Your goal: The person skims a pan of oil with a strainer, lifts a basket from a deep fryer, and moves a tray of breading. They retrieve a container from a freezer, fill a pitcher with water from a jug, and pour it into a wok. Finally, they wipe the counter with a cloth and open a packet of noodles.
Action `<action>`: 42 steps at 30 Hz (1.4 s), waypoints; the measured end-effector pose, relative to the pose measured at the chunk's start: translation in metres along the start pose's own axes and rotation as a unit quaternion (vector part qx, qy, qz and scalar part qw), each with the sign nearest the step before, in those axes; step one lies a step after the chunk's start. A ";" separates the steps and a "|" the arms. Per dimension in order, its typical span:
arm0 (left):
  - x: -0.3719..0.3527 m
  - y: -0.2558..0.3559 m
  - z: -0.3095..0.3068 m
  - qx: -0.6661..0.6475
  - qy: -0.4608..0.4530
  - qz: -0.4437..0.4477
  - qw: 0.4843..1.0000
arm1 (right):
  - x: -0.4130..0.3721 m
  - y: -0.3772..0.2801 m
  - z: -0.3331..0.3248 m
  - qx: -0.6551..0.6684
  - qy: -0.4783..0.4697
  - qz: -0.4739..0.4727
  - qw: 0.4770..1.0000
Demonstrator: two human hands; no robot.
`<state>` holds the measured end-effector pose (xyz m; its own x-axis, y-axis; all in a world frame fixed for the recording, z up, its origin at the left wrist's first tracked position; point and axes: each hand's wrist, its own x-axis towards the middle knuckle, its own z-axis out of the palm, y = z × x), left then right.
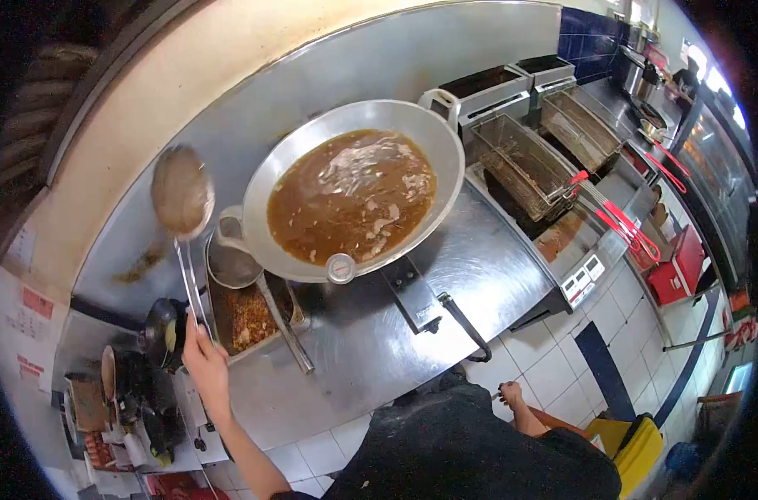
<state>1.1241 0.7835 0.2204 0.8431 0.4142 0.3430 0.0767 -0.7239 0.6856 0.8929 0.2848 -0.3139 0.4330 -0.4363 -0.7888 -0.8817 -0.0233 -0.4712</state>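
My left hand (205,367) is closed round the handle of a large round strainer (181,192), which is raised left of a wide metal wok (271,179). Brown liquid with pale bits and foam fills much of the wok, and a round dial thermometer (341,267) sits at its near rim. Low at my right side, my right hand (510,392) is closed round something small that I cannot make out. Below the wok's left handle, a second strainer (234,265) with a long handle rests over a tray of brown crumbs (252,321).
Fryers with wire baskets (525,167) and red-handled tools (629,233) stand at the right. A black handle (469,329) juts from the steel counter's (346,350) front edge. Dark pans (164,329) lie at the left. A yellow container (637,450) is at the lower right.
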 end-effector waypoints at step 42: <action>0.042 0.163 0.206 -0.271 -0.561 -0.205 0.754 | 0.049 0.025 -0.059 0.104 0.050 -0.076 0.990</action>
<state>1.2815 0.5699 0.2145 0.7507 -0.4073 -0.5202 0.4808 -0.2032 0.8530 0.8808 0.2100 -0.3411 0.5280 -0.5284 -0.6649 -0.7459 0.0857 -0.6605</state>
